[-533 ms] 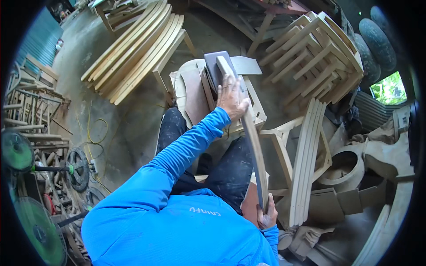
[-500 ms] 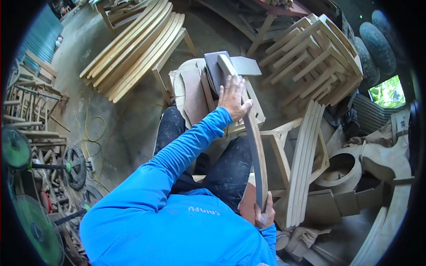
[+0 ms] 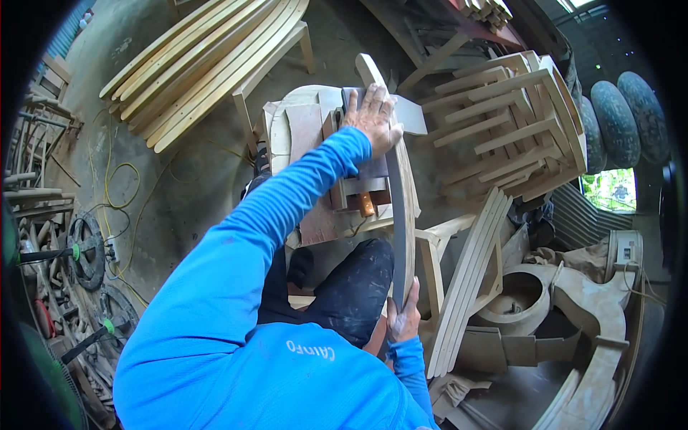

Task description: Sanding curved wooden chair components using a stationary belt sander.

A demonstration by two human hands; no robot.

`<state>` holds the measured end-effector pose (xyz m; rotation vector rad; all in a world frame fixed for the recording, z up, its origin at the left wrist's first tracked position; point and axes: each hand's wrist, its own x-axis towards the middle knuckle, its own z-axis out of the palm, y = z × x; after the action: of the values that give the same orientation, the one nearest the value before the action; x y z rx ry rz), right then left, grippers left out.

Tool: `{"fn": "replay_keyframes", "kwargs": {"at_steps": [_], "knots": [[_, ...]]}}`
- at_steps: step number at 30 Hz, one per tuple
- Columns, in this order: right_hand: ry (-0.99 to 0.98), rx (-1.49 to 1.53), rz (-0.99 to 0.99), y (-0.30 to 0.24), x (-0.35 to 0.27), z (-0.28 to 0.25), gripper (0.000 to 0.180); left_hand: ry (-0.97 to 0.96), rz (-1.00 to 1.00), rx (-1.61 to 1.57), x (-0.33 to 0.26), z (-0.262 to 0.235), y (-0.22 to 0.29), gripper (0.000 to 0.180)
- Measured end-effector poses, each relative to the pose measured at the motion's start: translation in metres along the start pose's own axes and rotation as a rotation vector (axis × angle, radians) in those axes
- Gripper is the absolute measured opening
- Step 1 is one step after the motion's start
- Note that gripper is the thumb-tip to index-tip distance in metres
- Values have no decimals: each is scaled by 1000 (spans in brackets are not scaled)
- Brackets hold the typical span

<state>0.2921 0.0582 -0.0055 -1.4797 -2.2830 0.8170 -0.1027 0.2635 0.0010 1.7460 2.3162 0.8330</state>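
Observation:
A long, curved wooden slat [image 3: 404, 215] runs from beyond my left hand back toward my right side. My left hand [image 3: 374, 120] lies flat across its far part, fingers stretched out and thumb toward the right edge. Around the near end, my right hand [image 3: 405, 315] is closed, close to my right thigh. Beneath the slat and my left hand is a flat grey plate-like surface [image 3: 374, 168], part of a stand or machine mostly hidden from me. A short orange-brown handle-like piece [image 3: 366, 204] shows just below it.
Curved slats [image 3: 215, 64] are stacked at the far left, with stacked wooden frames [image 3: 512, 122] at the far right. More slats [image 3: 469, 287] lean close on my right, beside a dusty round housing [image 3: 512, 304]. Yellow cable [image 3: 118, 186] and wheels [image 3: 87, 251] are on the left.
The slat's far end now reaches farther past my left hand, and my right hand with the near end has moved up and left. The view has shifted too.

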Motion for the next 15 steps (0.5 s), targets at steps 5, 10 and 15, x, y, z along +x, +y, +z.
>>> {"fn": "replay_keyframes", "kwargs": {"at_steps": [5,10,15], "knots": [[1,-27,-66,-28,83,33,84,-45,-90,145,66,-1,-57,72],[25,-30,-152,-48,112,37,83,-150,-267,109,99,-29,-66,73],[-19,-16,-131,0,30,14,85,-111,-161,62,15,-19,-13,79]]}}
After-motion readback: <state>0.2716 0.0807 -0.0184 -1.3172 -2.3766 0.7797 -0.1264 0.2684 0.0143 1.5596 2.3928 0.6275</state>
